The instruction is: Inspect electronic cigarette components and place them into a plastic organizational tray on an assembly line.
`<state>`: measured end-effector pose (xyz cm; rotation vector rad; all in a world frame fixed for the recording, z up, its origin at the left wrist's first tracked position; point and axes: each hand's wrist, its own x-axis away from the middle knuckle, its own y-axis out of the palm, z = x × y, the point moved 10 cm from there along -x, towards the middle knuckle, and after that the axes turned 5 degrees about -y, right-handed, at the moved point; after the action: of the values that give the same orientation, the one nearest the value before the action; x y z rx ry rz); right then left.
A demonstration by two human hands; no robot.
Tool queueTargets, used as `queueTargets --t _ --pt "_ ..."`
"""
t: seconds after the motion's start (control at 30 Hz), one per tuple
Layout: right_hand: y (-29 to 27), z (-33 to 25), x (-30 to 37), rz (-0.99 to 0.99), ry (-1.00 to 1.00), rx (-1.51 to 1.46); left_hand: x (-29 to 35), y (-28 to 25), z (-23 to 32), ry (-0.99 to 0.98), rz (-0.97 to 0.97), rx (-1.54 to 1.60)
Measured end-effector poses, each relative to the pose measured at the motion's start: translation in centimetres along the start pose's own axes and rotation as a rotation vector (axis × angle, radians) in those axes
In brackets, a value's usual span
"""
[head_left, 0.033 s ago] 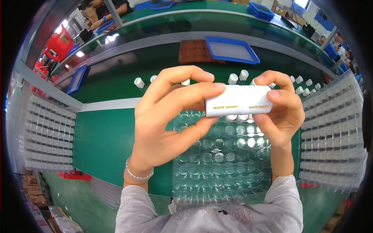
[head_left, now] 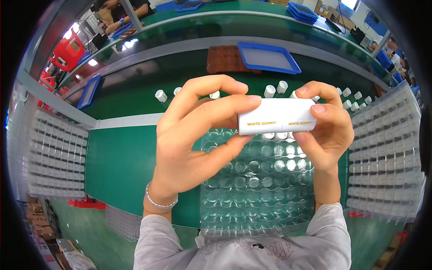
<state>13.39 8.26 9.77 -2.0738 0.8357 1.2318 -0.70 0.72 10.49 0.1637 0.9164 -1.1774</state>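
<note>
- Currently, I have the white case (head_left: pixel 276 112) held up at centre right of the frame, raised above the worktop (head_left: pixel 130 162) and lying nearly level, its gold lettering turned toward my camera and a seam crossing it right of its middle.
- The left hand (head_left: pixel 184 139) grips the case's left end: one fingertip lies on its upper edge, the thumb sits near the lower edge, and another finger arches above.
- The right hand (head_left: pixel 330 130) grips the other end, with fingers at the top and face and the thumb underneath.
- Below the case, I see a clear tray (head_left: pixel 256 198) of round hollows, with a few white pieces (head_left: pixel 281 135) at its far edge.
- Small white containers (head_left: pixel 270 92) stand behind the hands, more of them toward the right of the frame.
- Stacked clear trays flank my view: a left stack (head_left: pixel 56 155) and a right stack (head_left: pixel 382 162).
- At upper centre, a blue tray (head_left: pixel 270 58) overlaps a reddish-brown tray (head_left: pixel 216 58).
- A beaded bracelet (head_left: pixel 162 204) circles the left wrist.
- Far upper left, I make out a co-worker's arm (head_left: pixel 114 27).
</note>
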Motion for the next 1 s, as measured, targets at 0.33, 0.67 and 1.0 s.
queueTargets --t 0.33,0.67,1.0 --pt "2.5 -1.3 0.1 -0.253 0.023 0.542 0.0 0.3 0.1 0.057 -0.021 -0.045" --pt "-2.7 -0.5 -0.7 -0.002 0.168 0.594 -0.2 0.4 -0.3 -0.003 -0.050 0.035" --pt "-0.7 5.3 3.1 0.145 0.749 -0.229 1.0 3.5 -6.8 -0.569 -0.182 0.682"
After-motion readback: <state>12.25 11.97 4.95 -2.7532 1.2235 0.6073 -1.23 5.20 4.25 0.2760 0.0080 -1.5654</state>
